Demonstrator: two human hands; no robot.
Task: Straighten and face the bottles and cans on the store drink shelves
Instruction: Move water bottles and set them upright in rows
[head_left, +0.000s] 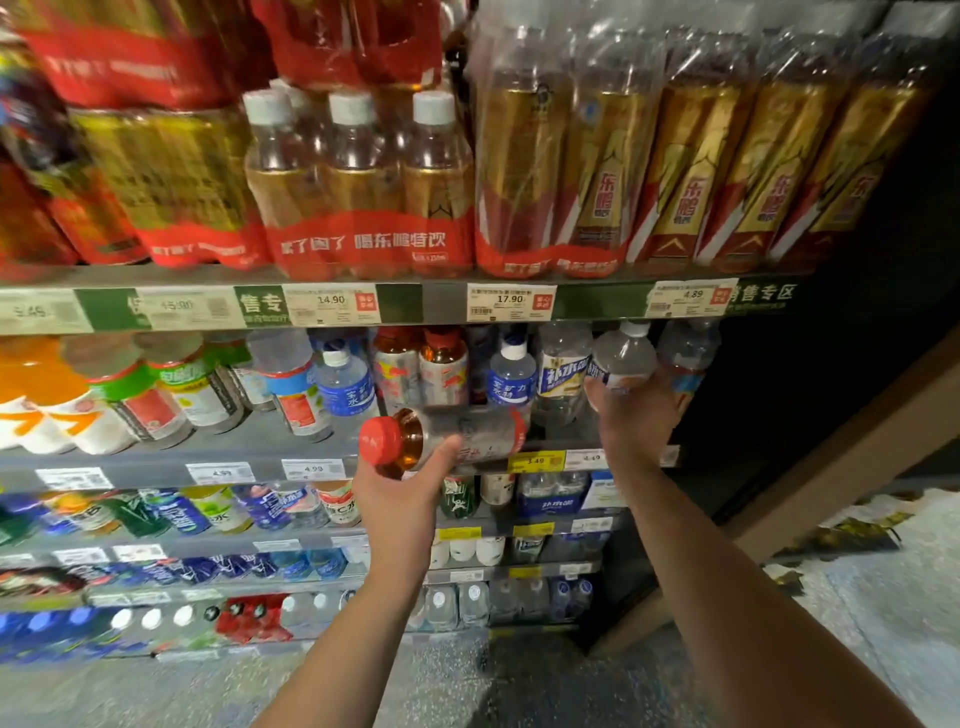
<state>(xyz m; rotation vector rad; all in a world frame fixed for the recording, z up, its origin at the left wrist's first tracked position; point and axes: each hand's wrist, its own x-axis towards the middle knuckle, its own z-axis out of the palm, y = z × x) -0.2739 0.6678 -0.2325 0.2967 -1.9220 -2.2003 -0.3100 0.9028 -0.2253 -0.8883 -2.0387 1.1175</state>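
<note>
Shelves (467, 304) tagged 14.90, 17.90; left fingers (447, 452) around sideways red-capped bottle (441, 436), right fingers (602, 392) around clear bottle (623, 358).

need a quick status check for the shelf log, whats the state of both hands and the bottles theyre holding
left hand: gripping the red-capped bottle
red-capped bottle: on its side, off the shelf, cap on
right hand: gripping the clear bottle
clear bottle: tilted, at the shelf, white cap on

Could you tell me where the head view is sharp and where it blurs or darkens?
Head view: price tags and the multipack banner read sharply; the left shelves smear with blur; the right side falls dark; glare streaks the plastic wrap.
</note>
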